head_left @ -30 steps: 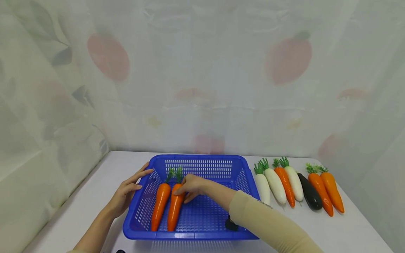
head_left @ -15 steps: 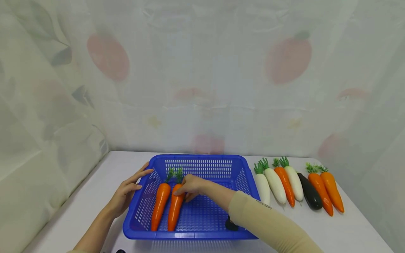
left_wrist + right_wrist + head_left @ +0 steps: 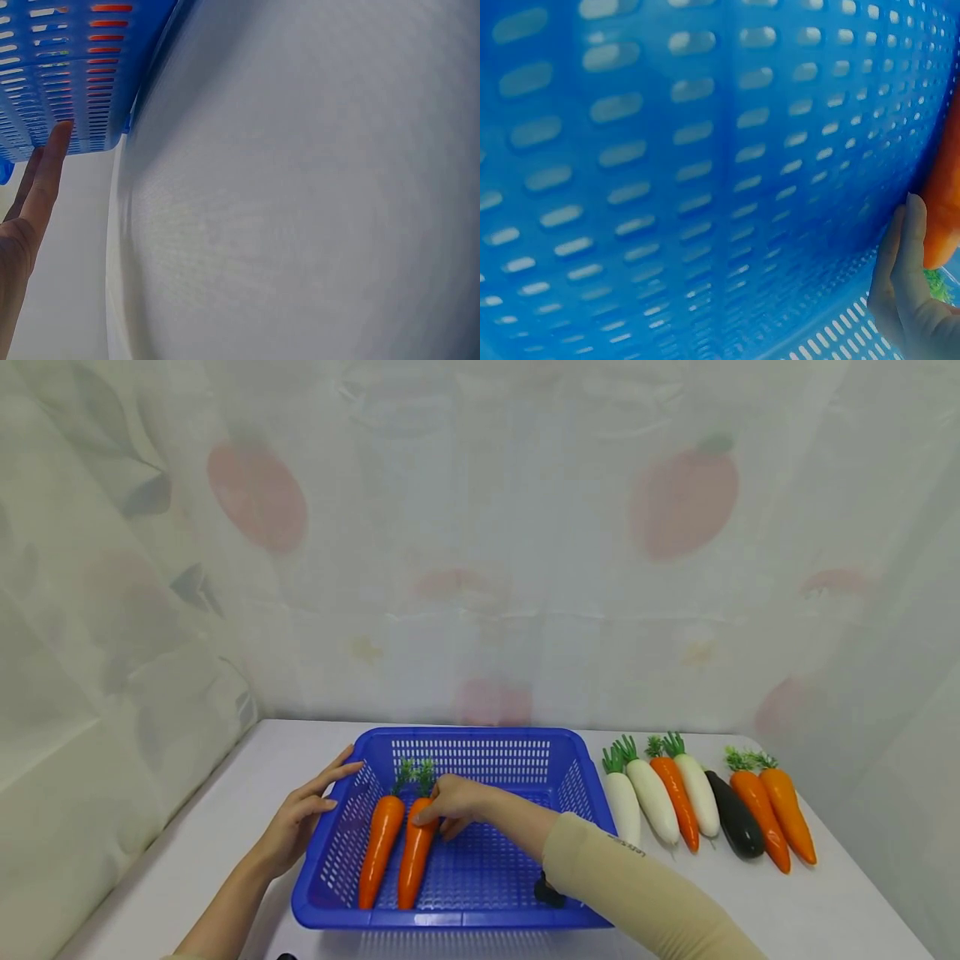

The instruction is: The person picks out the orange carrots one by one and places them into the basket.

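Note:
Two orange carrots with green tops lie side by side in the left part of a blue plastic basket (image 3: 462, 919). My right hand (image 3: 461, 800) reaches into the basket and holds the right-hand carrot (image 3: 415, 860) near its leafy end, thumb on top and fingers along its side. In the right wrist view, the fingers (image 3: 907, 255) lie against that carrot (image 3: 945, 187). The other carrot (image 3: 381, 852) rests just to its left. At the basket's left side, my left hand (image 3: 296, 818) touches the rim; in the left wrist view its extended fingers (image 3: 46, 172) meet the slotted outer wall (image 3: 82, 90).
Right of the basket, a row of vegetables lies on the white table (image 3: 810, 910): white radishes (image 3: 651, 802), carrots (image 3: 761, 822) and a dark eggplant (image 3: 735, 818). A small black object (image 3: 550, 891) shows by my right sleeve. Printed curtains (image 3: 480, 568) hang behind.

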`<action>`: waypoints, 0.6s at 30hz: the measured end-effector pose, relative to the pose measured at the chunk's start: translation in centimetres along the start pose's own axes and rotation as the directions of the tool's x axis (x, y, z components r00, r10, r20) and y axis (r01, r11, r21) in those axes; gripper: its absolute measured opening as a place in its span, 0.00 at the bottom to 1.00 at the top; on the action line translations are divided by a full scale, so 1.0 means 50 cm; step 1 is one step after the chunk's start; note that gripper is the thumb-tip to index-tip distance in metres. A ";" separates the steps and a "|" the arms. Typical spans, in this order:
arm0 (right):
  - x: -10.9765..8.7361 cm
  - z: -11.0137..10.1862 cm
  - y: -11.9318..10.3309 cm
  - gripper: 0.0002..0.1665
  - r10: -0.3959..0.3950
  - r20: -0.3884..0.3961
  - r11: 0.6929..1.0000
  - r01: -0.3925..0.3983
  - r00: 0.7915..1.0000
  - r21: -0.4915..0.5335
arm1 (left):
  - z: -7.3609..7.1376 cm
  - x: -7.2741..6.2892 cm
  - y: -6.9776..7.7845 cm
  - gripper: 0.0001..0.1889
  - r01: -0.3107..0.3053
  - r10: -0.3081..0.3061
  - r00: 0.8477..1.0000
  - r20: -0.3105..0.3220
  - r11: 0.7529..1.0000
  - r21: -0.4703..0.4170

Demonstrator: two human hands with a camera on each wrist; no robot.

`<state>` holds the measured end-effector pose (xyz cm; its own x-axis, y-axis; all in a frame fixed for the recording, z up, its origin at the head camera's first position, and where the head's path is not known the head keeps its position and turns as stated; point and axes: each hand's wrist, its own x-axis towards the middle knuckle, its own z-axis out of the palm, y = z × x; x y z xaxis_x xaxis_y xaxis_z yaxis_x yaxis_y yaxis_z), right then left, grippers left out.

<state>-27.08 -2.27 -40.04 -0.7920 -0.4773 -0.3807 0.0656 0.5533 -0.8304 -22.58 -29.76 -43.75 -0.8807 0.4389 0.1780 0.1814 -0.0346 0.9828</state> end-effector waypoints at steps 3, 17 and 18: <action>0.000 -0.001 -0.002 0.19 0.010 0.003 1.000 -0.010 1.000 -0.003 | 0.000 0.000 -0.001 0.28 -0.002 0.002 1.000 -0.002 1.000 0.002; -0.014 -0.032 -0.027 0.25 0.018 0.032 0.996 -0.015 0.999 -0.090 | -0.003 0.001 -0.001 0.28 -0.018 0.018 1.000 0.014 1.000 0.000; -0.016 -0.036 -0.030 0.23 0.013 0.034 0.996 -0.010 0.999 -0.090 | -0.003 0.001 -0.001 0.28 -0.017 0.017 1.000 0.013 1.000 0.002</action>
<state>-27.65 -1.48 -37.78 -0.7703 -0.4927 -0.4049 0.0183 0.6175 -0.7863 -22.72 -29.88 -43.78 -0.8716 0.4503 0.1936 0.1970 -0.0400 0.9796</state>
